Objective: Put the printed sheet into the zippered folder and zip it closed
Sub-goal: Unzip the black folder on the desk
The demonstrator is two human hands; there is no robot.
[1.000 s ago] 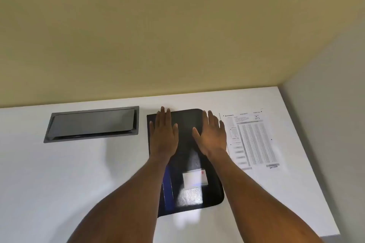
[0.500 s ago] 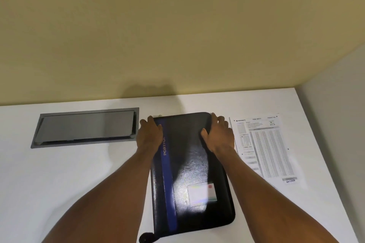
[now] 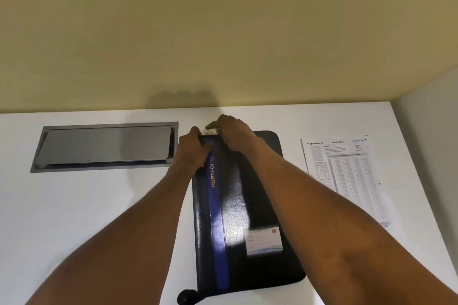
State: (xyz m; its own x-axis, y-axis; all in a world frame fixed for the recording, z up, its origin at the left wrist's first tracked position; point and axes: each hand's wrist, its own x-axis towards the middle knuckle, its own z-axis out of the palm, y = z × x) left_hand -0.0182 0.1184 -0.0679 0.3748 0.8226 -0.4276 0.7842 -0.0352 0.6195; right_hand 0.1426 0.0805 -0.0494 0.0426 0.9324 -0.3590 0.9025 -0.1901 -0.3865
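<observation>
Logging from my remote station, head view: item one, zippered folder, black, glossy, lying flat and shut on the white table, long axis running away from the wearer. It carries a blue stripe down its left side with gold lettering reading PORTFOLIO, and a pale label card on the near right part of the cover. A small black tab sticks out at the near left corner. Item two, printed sheet, a form with dense grids headed OMR SHEET, lying flat on the table to the right of the folder, apart from it and outside it. Item three, left hand, on the folder's far left corner, fingers wrapped over the edge and thumb laid on the cover, gripping it. Item four, right hand, at the far edge just beside the left hand, fingers bent down and drawn together over the rim; something small and pale shows under the fingertips, and I cannot tell whether they pinch it. Both forearms are bare, the right one crossing over the folder's right side. Item five, grey recessed hatch, set into the table left of the folder, lid down. Item six, yellowish wall behind the table's far edge.
</observation>
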